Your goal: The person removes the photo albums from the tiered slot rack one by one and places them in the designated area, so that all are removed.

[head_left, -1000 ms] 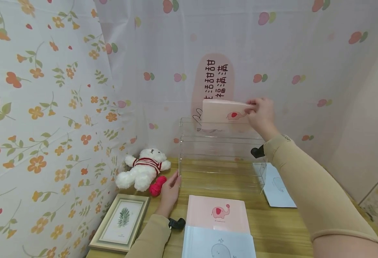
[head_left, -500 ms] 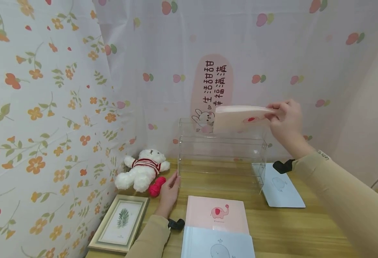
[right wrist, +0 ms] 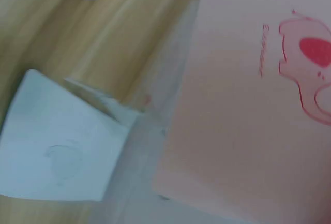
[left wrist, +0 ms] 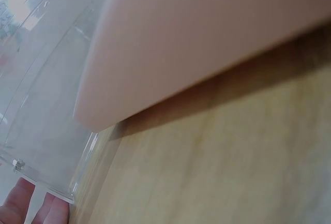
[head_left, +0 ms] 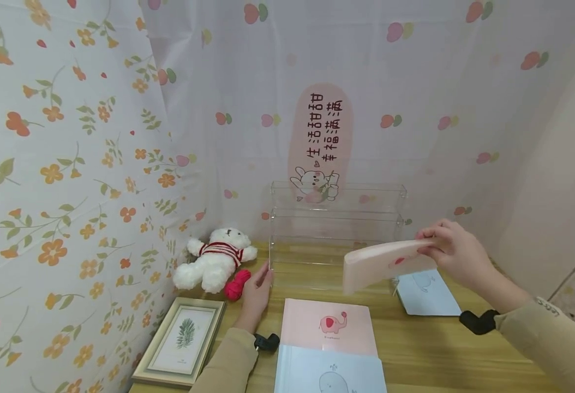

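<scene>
My right hand [head_left: 456, 254] pinches the right end of a pink notebook [head_left: 385, 267] with a red-eared elephant on its cover. The notebook hangs tilted above the table, in front of a clear acrylic tiered rack [head_left: 336, 214]. Its elephant cover fills the right of the right wrist view. My left hand [head_left: 255, 297] touches the rack's lower left side; in the left wrist view its fingertips [left wrist: 51, 211] show below the rack's edge. Another pink elephant notebook [head_left: 312, 322] lies on the table, partly under a blue whale notebook [head_left: 302, 374].
Another blue whale notebook [head_left: 427, 297] lies right of the rack. On the left are a white teddy bear [head_left: 214, 273] in a striped top, a red yarn bundle [head_left: 237, 285] and a picture frame [head_left: 152, 349]. Printed curtains [head_left: 248, 71] hang behind the wooden table [head_left: 425, 355].
My right hand has carried the pink notebook from above the rack's top tier rightward, then down in front of the rack, tilting it. My left hand has stayed at the rack's side.
</scene>
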`<state>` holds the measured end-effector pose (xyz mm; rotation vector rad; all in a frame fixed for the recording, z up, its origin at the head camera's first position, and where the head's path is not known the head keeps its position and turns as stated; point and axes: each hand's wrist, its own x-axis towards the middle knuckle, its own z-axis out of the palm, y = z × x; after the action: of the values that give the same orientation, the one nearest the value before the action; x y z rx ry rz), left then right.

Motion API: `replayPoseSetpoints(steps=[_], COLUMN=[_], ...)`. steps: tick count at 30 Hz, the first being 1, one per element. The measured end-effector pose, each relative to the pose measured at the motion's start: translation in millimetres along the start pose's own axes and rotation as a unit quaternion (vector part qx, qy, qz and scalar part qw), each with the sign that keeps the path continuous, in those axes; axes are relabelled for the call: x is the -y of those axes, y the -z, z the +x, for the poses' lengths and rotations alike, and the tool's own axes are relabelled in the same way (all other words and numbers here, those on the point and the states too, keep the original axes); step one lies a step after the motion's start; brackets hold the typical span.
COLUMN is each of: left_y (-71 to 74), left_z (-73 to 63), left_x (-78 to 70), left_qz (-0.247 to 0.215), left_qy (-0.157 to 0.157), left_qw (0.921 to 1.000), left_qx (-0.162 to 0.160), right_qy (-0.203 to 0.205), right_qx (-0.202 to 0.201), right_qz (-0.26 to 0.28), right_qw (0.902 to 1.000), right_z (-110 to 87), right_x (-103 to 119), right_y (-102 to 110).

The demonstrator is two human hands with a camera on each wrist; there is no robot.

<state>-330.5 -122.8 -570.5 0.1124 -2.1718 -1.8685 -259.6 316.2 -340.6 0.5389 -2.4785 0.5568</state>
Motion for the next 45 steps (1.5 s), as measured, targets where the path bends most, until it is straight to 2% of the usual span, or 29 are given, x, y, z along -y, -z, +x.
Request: replayPoseSetpoints(steps=[3, 8, 12, 18, 25, 29, 31, 33, 36, 38, 40, 43, 45], left_y=[0.6, 1.0, 0.9, 0.6, -0.4, -1.1, -0.7, 0.0, 1.0, 1.1, 0.8, 0.5, 0.4], left_z=[-0.6, 0.3, 0.8, -0.9, 0.2, 0.7, 0.4, 0.2, -0.7, -1.1, -1.5, -1.2, -0.7], left_x=[1.0, 1.2, 0.8, -0.9, 2.1, 2.8, 1.7, -0.3, -3.1, -3.7, -3.2, -1.2, -0.2], left_qz=[-0.003, -0.001, 0.002, 0.004, 0.005, 0.021, 0.026, 0.019, 0.009, 0.011, 0.016, 0.013, 0.004], left_qy=[0.004, 0.000, 0.001, 0.001, -0.012, -0.026, -0.031, -0.028, -0.020, -0.019, -0.020, -0.018, -0.014], left_qw=[1.0000, 1.0000, 0.9999, 1.0000, 0.9999, 0.9993, 0.9990, 0.9993, 0.9997, 0.9997, 0.9996, 0.9997, 0.9999], left_qx=[0.000, -0.007, -0.010, -0.003, -0.003, -0.016, -0.019, -0.015, -0.008, -0.011, -0.015, -0.013, -0.007], right_qy=[-0.012, -0.022, -0.016, -0.020, -0.011, -0.038, -0.051, -0.055, -0.058, -0.071, -0.092, -0.121, -0.129], right_qx=[0.050, 0.137, 0.195, 0.274, 0.295, 0.317, 0.318, 0.312, 0.305, 0.310, 0.324, 0.343, 0.348], right_qz=[0.021, 0.070, 0.108, 0.170, 0.208, 0.226, 0.216, 0.196, 0.147, 0.112, 0.089, 0.080, 0.080], right_qw=[0.9985, 0.9879, 0.9747, 0.9463, 0.9325, 0.9206, 0.9217, 0.9278, 0.9390, 0.9413, 0.9373, 0.9281, 0.9254], right_z=[-17.8, -40.5, -55.0, -74.3, -90.3, -97.7, -100.8, -103.4, -105.1, -104.6, -104.0, -104.1, -104.9], right_x=[-11.7, -29.1, -43.2, -60.1, -77.5, -89.7, -94.4, -97.3, -99.4, -99.5, -98.9, -98.3, -97.4], right_y=[0.1, 0.0, -3.1, -8.3, -7.9, -5.4, -5.6, -6.7, -8.8, -10.0, -11.2, -12.2, -12.7])
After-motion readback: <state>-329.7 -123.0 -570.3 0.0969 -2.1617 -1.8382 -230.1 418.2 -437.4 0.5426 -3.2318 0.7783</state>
